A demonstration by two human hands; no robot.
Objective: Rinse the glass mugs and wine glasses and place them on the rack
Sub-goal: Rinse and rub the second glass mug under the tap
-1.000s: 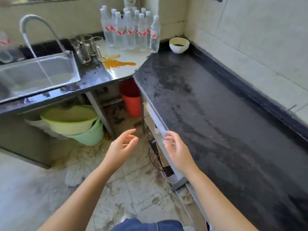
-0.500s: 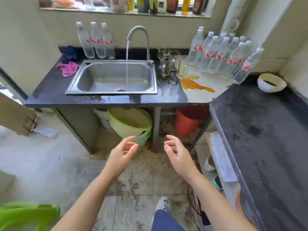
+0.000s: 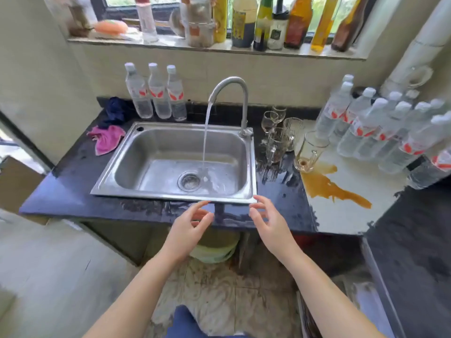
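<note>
Beyond the right hand (image 3: 268, 222) (empty), glass mugs (image 3: 308, 151) stand apart.

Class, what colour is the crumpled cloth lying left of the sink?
Pink cloth, clearest in the head view.

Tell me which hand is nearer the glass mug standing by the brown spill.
Right. The right hand is below and slightly left of the glass mug; the left hand hovers farther left, before the sink.

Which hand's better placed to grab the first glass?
Right. The right hand is empty and on the same side as the glasses, right of the sink. The left hand would have to cross over.
</note>
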